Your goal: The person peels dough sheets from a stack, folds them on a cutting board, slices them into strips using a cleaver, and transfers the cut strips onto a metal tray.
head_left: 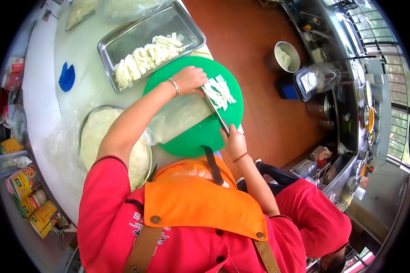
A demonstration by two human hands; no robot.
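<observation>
My right hand (235, 144) is closed around the handle of a knife (212, 106). The blade lies across the right end of a pale, flat sheet (182, 119) that looks like dough, on a round green cutting board (177, 144). At the blade's far end, my left hand (190, 80) has its fingers curled down over the tip; its contact with the sheet is hidden. Loose cut white strips (221, 92) lie just right of the blade. Beyond the board, a metal tray (123, 48) holds a row of similar strips (146, 59).
Left of the board stands a large round container (95, 154) of pale dough under plastic film. A blue glove-like item (67, 77) lies on the table. A pot (285, 57) stands over the red floor to the right. Another person (314, 214) in red is at lower right.
</observation>
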